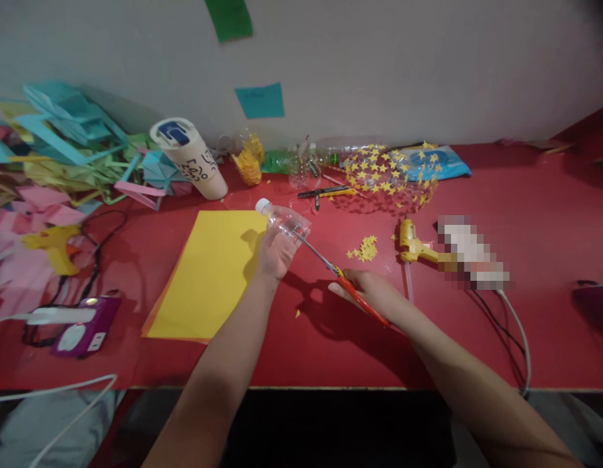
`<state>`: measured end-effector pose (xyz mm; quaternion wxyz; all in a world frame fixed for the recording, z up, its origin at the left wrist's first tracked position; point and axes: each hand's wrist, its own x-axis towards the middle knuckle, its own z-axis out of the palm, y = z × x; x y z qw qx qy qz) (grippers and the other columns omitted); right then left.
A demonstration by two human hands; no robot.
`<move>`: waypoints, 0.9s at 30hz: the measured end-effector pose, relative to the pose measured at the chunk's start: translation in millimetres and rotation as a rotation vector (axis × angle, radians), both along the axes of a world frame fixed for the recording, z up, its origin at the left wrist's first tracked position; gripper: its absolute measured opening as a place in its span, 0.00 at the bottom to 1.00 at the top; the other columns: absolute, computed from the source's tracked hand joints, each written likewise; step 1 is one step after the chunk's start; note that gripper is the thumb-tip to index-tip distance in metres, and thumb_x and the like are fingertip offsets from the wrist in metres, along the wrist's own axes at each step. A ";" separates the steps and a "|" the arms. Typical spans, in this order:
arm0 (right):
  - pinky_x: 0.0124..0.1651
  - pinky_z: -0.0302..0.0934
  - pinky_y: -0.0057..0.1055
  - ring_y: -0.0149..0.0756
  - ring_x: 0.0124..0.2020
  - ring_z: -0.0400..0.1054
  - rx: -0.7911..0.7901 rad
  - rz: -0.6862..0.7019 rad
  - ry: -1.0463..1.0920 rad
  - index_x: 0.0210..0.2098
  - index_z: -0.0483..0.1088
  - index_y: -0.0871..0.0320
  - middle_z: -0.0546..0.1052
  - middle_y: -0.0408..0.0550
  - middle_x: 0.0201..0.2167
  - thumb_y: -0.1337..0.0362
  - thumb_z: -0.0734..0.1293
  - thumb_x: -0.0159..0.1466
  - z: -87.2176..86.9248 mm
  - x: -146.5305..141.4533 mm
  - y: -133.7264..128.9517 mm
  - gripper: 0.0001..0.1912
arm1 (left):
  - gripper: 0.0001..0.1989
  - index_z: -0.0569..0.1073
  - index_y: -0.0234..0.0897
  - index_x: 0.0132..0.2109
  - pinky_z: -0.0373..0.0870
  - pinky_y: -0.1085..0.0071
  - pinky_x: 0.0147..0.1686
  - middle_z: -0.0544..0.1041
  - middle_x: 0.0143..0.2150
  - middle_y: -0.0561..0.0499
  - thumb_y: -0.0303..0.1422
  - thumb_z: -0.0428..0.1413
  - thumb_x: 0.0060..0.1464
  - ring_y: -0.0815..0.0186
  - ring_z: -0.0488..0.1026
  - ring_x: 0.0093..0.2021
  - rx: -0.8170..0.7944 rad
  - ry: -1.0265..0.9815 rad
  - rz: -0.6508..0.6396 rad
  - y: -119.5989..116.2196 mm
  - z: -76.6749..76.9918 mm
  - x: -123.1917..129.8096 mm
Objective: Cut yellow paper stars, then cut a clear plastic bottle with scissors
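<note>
My left hand (276, 253) is closed around the top part of a clear plastic bottle (281, 220), its white cap pointing up and to the left. The bottle's cut edge faces right. In my right hand (369, 291) is a pair of scissors (358, 300) with red and yellow handles. The scissor blades reach up and left to the cut edge of the bottle; whether they grip the plastic I cannot tell. Below my left hand lies a stack of yellow paper (211, 273). Small yellow paper stars (367, 249) lie in a heap just above my right hand.
Yellow glue guns lie at right (413, 246) and left (57, 250). A purple power strip (86, 328) with cables sits front left. Behind stand a white tumbler (194, 159), a star-covered bottle (389, 170) and cutters (325, 192). Folded paper (71, 123) piles up at left.
</note>
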<state>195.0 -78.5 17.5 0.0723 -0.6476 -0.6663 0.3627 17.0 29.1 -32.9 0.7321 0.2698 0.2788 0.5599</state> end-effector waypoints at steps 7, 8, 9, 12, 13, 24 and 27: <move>0.27 0.52 0.29 0.33 0.21 0.56 0.005 -0.034 0.024 0.21 0.54 0.52 0.62 0.41 0.18 0.35 0.60 0.61 0.8 -0.2 0.1 0.29 | 0.17 0.72 0.42 0.47 0.67 0.52 0.60 0.81 0.42 0.49 0.41 0.58 0.51 0.54 0.73 0.57 -0.019 0.001 0.009 -0.2 -0.5 -0.6; 0.27 0.52 0.29 0.33 0.21 0.56 0.010 -0.039 0.027 0.21 0.54 0.52 0.62 0.41 0.17 0.35 0.60 0.61 0.7 -0.1 0.0 0.29 | 0.17 0.72 0.43 0.48 0.67 0.52 0.61 0.81 0.42 0.49 0.41 0.58 0.50 0.54 0.73 0.58 -0.020 0.006 0.012 -0.5 0.2 -0.4; 0.27 0.52 0.29 0.33 0.21 0.56 0.017 -0.043 0.030 0.21 0.54 0.52 0.62 0.41 0.17 0.35 0.60 0.61 0.4 -0.1 0.0 0.29 | 0.18 0.72 0.43 0.49 0.66 0.52 0.61 0.81 0.43 0.49 0.41 0.58 0.51 0.54 0.72 0.59 -0.020 0.013 0.013 -0.8 0.7 -0.2; 0.26 0.51 0.29 0.32 0.20 0.54 0.027 -0.041 0.041 0.20 0.53 0.52 0.61 0.40 0.16 0.34 0.60 0.60 -1.5 -0.2 0.0 0.30 | 0.21 0.71 0.43 0.52 0.65 0.53 0.62 0.81 0.45 0.49 0.43 0.58 0.51 0.54 0.71 0.61 -0.015 0.041 -0.002 -1.1 0.7 0.1; 0.26 0.51 0.29 0.32 0.20 0.54 0.027 -0.040 0.045 0.20 0.53 0.52 0.61 0.40 0.16 0.33 0.59 0.60 -2.3 -0.1 0.2 0.30 | 0.22 0.71 0.43 0.52 0.64 0.53 0.62 0.80 0.46 0.48 0.43 0.58 0.51 0.54 0.71 0.61 -0.014 0.045 -0.007 -1.1 0.3 0.2; 0.26 0.49 0.30 0.32 0.20 0.50 0.021 -0.030 0.078 0.21 0.52 0.52 0.58 0.40 0.17 0.30 0.55 0.59 -3.6 0.7 -0.1 0.31 | 0.26 0.70 0.43 0.55 0.65 0.52 0.61 0.78 0.53 0.45 0.44 0.59 0.48 0.53 0.69 0.63 -0.016 0.051 -0.017 -2.0 -2.3 2.3; 0.26 0.49 0.30 0.31 0.20 0.49 0.021 -0.030 0.114 0.20 0.51 0.52 0.56 0.39 0.17 0.29 0.53 0.58 -2.7 1.1 -0.8 0.33 | 0.28 0.69 0.43 0.55 0.65 0.52 0.61 0.78 0.55 0.44 0.44 0.60 0.48 0.53 0.67 0.64 -0.007 0.044 -0.022 -2.5 -2.0 3.6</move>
